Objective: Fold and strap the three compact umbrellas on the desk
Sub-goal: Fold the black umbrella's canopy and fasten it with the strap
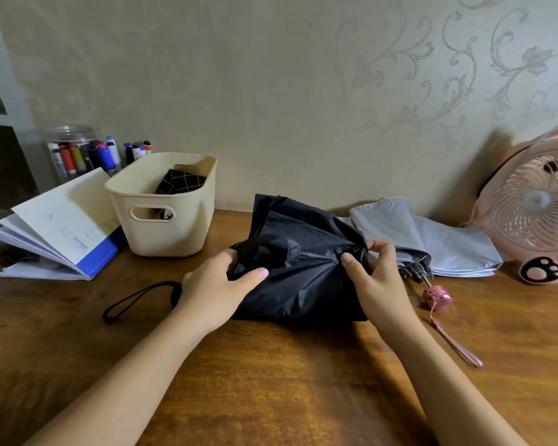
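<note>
Left of centre, a checked umbrella [181, 183] sits in the basket [161, 233], which we judge finished. Mid-frame, our left hand [219, 281] grips and our right hand [374, 278] pinches the loose cloth of the black umbrella [303, 275]; rightward, the grey umbrella [432, 239] lies unstrapped.

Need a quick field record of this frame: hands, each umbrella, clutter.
left hand: grips the black umbrella by its canopy
right hand: pinches the canopy's gathered folds
black umbrella: mid-desk, bunched, not yet strapped
grey umbrella: lies loose behind the right hand, pink handle toward camera
basket: cream, holds a black checked item, likely the third umbrella
clutter: books and marker jar at left; pink fan at right
</note>
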